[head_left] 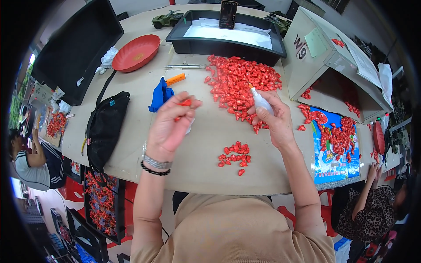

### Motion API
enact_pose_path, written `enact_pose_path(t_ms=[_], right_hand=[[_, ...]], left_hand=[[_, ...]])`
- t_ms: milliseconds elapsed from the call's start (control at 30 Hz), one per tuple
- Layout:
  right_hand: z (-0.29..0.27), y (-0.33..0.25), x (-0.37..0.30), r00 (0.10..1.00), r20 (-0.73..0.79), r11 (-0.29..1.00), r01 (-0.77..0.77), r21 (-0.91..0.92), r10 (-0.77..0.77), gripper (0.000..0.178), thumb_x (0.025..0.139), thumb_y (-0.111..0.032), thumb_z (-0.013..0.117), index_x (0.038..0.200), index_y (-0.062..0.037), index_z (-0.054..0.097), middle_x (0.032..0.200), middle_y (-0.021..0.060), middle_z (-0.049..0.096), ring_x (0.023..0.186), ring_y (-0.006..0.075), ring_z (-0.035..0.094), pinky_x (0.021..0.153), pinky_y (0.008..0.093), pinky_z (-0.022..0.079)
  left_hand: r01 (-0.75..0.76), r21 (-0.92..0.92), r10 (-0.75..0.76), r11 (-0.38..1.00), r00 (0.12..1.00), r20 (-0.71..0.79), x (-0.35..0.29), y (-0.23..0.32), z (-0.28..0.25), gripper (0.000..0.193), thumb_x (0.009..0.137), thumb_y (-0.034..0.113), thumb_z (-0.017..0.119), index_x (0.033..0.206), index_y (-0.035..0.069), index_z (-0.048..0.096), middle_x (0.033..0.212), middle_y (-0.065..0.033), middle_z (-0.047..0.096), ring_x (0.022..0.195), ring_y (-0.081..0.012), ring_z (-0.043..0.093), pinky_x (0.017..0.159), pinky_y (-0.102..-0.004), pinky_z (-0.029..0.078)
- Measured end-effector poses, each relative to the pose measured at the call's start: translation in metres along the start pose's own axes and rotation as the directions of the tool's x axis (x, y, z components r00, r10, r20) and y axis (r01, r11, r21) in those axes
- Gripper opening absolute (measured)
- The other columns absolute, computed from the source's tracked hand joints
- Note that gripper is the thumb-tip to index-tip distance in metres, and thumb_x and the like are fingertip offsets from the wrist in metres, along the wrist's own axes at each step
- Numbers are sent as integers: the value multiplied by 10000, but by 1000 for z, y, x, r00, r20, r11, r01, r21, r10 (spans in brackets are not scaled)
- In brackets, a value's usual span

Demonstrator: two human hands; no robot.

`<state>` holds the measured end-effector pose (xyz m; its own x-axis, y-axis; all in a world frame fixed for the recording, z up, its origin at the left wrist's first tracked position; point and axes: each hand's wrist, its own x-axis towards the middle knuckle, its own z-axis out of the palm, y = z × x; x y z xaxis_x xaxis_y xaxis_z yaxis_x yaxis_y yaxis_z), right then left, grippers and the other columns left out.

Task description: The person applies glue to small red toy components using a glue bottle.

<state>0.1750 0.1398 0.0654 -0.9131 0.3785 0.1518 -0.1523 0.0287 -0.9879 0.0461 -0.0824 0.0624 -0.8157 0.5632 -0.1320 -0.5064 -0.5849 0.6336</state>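
A small red piece (186,102) sits just left of the frame's centre, pinched in the fingertips of the left hand (174,122). Well apart from it, right of centre, the right hand (277,117) is wrapped around a white bottle (263,103), its narrow tip pointing to the upper left. Beyond that tip, a heap of red pieces (243,78) spreads across the upper middle; a smaller group (237,154) lies lower, between the forearms. A blue object (160,95) and an orange object (176,79) lie just above the left hand.
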Motion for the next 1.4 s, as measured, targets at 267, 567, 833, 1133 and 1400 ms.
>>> enact_pose_path(t_ms=[267, 567, 833, 1133, 1400], right_hand=[[-9, 5, -6, 997, -69, 980, 29, 195, -16, 374, 756, -19, 692, 1082, 12, 513, 1021, 142, 585, 741, 202, 654, 538, 239, 505], [-17, 27, -2, 989, -127, 929, 113, 352, -73, 291, 774, 15, 660, 1015, -29, 503, 1024, 187, 606, 684, 179, 634, 491, 219, 462], [-21, 42, -18, 922, -193, 919, 366, 144, -337, 213, 890, -177, 611, 1026, -48, 509, 986, 190, 611, 522, 85, 485, 449, 177, 388], [-15, 36, -27, 836, -108, 843, 532, -85, -538, 151, 856, -42, 601, 978, 3, 525, 956, 181, 624, 780, 166, 606, 615, 233, 489], [-11, 35, -29, 834, -71, 819, 515, -253, -546, 154, 787, 24, 629, 930, 31, 572, 916, 182, 644, 828, 228, 622, 712, 297, 507]], left_hand=[[250, -108, -235, 962, 963, 132, 10, -62, 9, 219, 925, 153, 557, 1096, 16, 552, 929, -80, 591, 710, -129, 515, 516, -179, 394], [293, -180, -237, 939, 930, 281, 26, -94, -8, 202, 922, 222, 562, 1072, 88, 575, 915, -22, 598, 586, -80, 409, 411, -177, 283], [352, -166, -284, 921, 899, 333, 12, -106, -5, 180, 952, 229, 508, 1066, 92, 534, 897, -19, 551, 571, -62, 404, 393, -164, 294], [448, -212, -384, 868, 878, 286, 4, -117, -2, 183, 940, 265, 530, 1018, 107, 580, 871, 4, 605, 566, -73, 434, 396, -177, 284], [478, -278, -412, 833, 872, 265, 2, -122, -1, 242, 966, 317, 468, 997, 104, 580, 883, -3, 612, 558, -81, 435, 392, -184, 297]])
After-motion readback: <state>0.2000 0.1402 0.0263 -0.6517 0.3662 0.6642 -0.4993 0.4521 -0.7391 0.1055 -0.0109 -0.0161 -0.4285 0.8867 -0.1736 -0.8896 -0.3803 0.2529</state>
